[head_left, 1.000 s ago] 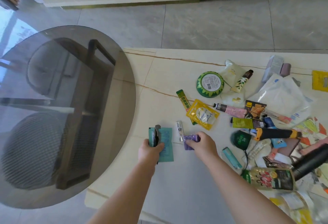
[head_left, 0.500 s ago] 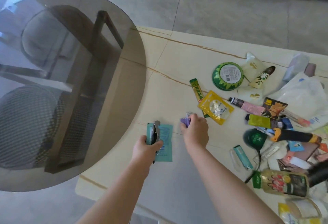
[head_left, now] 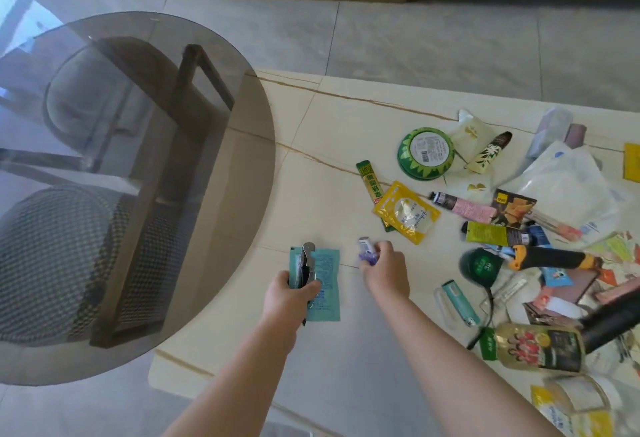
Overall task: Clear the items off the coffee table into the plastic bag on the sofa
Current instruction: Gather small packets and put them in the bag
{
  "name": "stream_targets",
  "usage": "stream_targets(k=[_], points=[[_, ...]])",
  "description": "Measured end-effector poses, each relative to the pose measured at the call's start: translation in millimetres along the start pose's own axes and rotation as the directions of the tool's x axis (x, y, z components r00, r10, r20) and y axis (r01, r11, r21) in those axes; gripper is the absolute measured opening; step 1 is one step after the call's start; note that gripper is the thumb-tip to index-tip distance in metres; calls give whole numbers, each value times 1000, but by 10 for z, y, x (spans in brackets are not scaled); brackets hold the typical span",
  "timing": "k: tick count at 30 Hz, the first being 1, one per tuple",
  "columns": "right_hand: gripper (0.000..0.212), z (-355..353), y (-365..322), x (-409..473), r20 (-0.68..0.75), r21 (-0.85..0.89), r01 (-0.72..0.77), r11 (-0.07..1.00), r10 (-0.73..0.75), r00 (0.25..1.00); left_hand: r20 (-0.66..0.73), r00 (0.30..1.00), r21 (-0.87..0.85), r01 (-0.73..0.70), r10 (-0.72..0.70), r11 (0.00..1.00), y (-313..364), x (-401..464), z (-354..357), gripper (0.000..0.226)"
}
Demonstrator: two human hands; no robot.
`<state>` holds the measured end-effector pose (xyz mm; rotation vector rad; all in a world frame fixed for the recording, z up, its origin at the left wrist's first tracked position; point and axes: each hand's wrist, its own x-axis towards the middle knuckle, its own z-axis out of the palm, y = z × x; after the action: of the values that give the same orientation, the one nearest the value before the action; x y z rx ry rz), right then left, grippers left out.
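Observation:
My left hand (head_left: 289,292) grips a teal sachet (head_left: 325,284) together with a metal corkscrew tool (head_left: 307,261) above the cream coffee table (head_left: 322,145). To its right, my right hand (head_left: 386,268) holds a purple packet and a small white tube (head_left: 366,249) just above the tabletop. Scattered to the right lie a yellow sachet (head_left: 407,216), a green stick pack (head_left: 369,176), a round green tin (head_left: 426,153), a pink tube (head_left: 464,206) and a teal lighter (head_left: 460,301). The plastic bag and sofa are out of view.
A round smoked-glass table (head_left: 131,173) overlaps the coffee table's left side, with a chair beneath it. A dense pile fills the right: a black-and-orange tool (head_left: 550,258), a jar (head_left: 540,346), a white pouch (head_left: 571,187), a green cap (head_left: 479,266). Grey floor and white cabinets lie beyond.
My right hand picked the purple packet and white tube up off the table and now holds them. My left hand kept its grip on the sachet and corkscrew. The head camera shifted.

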<state>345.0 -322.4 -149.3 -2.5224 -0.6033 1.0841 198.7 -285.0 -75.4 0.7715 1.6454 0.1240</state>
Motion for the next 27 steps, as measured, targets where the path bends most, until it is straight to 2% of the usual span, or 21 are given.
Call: stream_targets(k=[4,7,11,17,19,22,27], points=[[20,-289,112,-170,94,380,-90,920,59,994,-1,1000,10,-5,5,1000,74,-175,95,15],[25,-640,160,-391,180,531,-143,835,54,982,15,1000,21,-14,13,1000,205,-426,202,19],[27,-1215,128,-670,203,650,-183,738,64,977,46,996,47,-77,75,996,504,-811,352,23],[37,-1970,-57,-1218,184,848,-210,487,103,978,148,968,94,-217,201,972,1010,-1550,468,22],[35,-2235,-136,-1478,188,891,-208,403,89,978,212,952,87,-244,221,966,1147,-1814,471,21],[38,-2559,-180,-1864,142,915,-158,371,70,987,312,917,93,-290,248,953,1308,-2213,463,18],[46,-2996,-150,-2532,66,975,-100,196,172,983,483,839,122,-348,251,929,1445,-2842,468,11]])
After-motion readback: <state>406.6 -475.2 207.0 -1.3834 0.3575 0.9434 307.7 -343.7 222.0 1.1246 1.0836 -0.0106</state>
